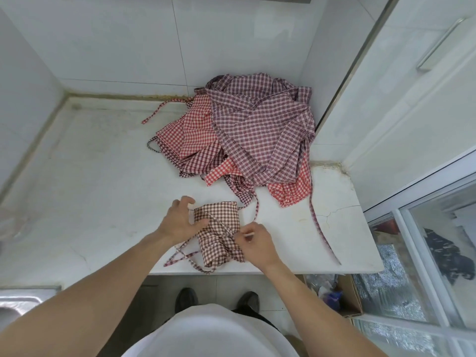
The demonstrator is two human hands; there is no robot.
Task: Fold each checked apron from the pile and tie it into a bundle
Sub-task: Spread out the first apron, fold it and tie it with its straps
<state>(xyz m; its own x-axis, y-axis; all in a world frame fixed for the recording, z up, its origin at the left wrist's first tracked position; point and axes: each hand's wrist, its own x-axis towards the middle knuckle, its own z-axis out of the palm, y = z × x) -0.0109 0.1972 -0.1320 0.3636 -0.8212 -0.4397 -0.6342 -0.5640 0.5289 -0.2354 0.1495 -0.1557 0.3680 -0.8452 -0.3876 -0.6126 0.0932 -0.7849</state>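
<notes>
folded apron [219,228] at counter [103,202] front edge, 6 o'clock of pile [247,140]. left hand [180,220] grips its left side, thumb on top. right hand [255,240] pinches strap [226,230] at 3 o'clock side.

No legible text, label, brand, number or sign is found, none on the checked aprons [257,130], none on the countertop [103,191] (cardboard box [347,295] contents too blurred).

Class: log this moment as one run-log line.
left hand: holds folded apron | right hand: pinches strap | pile: unfolded | stage: tying
</notes>
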